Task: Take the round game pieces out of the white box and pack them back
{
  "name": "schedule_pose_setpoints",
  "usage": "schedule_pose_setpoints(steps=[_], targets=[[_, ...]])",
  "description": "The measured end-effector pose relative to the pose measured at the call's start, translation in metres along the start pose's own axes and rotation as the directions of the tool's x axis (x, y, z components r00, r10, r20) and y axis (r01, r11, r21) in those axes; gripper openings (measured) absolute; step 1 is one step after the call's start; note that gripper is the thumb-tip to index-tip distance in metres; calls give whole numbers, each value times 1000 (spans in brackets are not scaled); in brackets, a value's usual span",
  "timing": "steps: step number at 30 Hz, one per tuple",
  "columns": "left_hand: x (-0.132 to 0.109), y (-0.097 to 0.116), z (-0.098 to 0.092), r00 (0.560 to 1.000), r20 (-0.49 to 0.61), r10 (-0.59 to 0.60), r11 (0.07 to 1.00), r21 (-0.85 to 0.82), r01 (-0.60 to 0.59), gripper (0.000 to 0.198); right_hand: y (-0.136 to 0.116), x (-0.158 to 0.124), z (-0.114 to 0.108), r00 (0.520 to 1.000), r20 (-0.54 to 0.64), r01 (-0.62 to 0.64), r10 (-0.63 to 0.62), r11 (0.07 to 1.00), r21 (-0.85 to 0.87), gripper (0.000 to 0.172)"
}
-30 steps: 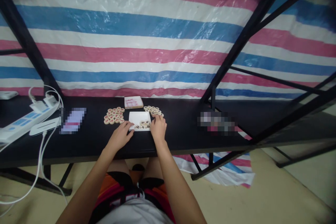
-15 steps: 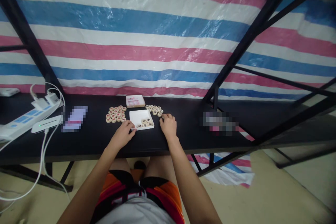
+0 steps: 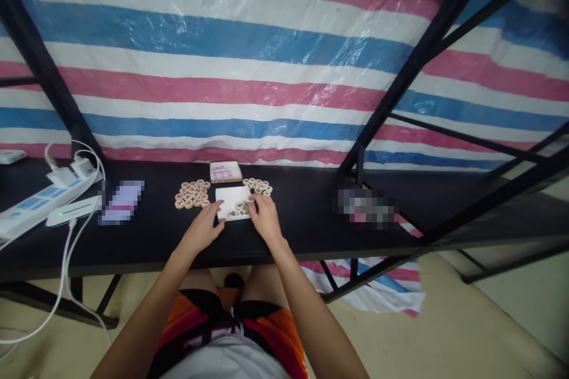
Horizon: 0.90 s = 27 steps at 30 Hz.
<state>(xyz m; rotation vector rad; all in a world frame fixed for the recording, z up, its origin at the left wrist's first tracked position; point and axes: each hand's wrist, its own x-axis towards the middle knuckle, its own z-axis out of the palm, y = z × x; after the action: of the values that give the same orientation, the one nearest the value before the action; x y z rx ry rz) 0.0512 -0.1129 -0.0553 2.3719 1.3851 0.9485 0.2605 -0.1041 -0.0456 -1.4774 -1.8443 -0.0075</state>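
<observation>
A shallow white box (image 3: 229,193) holds several pale round Chinese chess pieces (image 3: 240,206) with dark characters. My left hand (image 3: 203,227) grips the box at its left front corner, thumb and index finger on either side of it. Over the right edge of the box is my right hand (image 3: 266,219). Its thumb and forefinger are apart and reach down to the pieces inside, hiding some of them. Pieces with red characters (image 3: 192,195) lie in rows left of the box. Dark-character pieces (image 3: 258,185) are grouped behind my right hand.
Behind the white box lies a printed box lid (image 3: 226,172). A power strip (image 3: 48,201) with cables and a blurred phone-like object (image 3: 123,202) occupy the left side of the black table (image 3: 306,225). Another blurred object (image 3: 367,207) is at right, near the metal frame (image 3: 386,100).
My right hand has moved left from the dark-character pieces to the inside of the box. My left hand stays at the corner, its thumb and index finger spread a little wider.
</observation>
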Motion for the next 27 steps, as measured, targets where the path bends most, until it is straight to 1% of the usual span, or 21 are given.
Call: schedule_pose_setpoints(steps=[2, 4, 7, 11, 16, 19, 25, 27], targets=[[0, -1, 1, 1000, -4, 11, 1000, 1, -11, 42, -11, 5, 7, 995, 51, 84, -85, 996, 33, 19], [0, -1, 1, 1000, 0, 24, 1000, 7, -24, 39, -20, 11, 14, 990, 80, 115, -117, 993, 36, 18], [0, 0, 0, 999, 10, 35, 999, 19, -35, 36, -26, 18, 20, 980, 128, 150, -150, 989, 4, 17], [0, 2, -2, 999, 25, 36, 999, 30, -37, 32, -27, 14, 20, 966, 184, 194, -181, 979, -56, 16], [1, 1, -2, 998, 33, 60, 998, 26, -61, 27, -28, 8, 18, 948, 232, 238, -216, 969, -71, 25], [1, 0, -1, 997, 34, 66, 997, 32, -67, 26, -28, 9, 19, 951, 210, 249, -224, 963, -100, 31], [1, 0, -1, 996, 38, 75, 997, 34, -76, 27, -25, 8, 20, 974, 112, 209, -196, 971, -116, 32], [1, 1, -2, 996, 38, 80, 996, 32, -82, 26, -25, 7, 20, 970, 104, 229, -218, 968, -106, 31]])
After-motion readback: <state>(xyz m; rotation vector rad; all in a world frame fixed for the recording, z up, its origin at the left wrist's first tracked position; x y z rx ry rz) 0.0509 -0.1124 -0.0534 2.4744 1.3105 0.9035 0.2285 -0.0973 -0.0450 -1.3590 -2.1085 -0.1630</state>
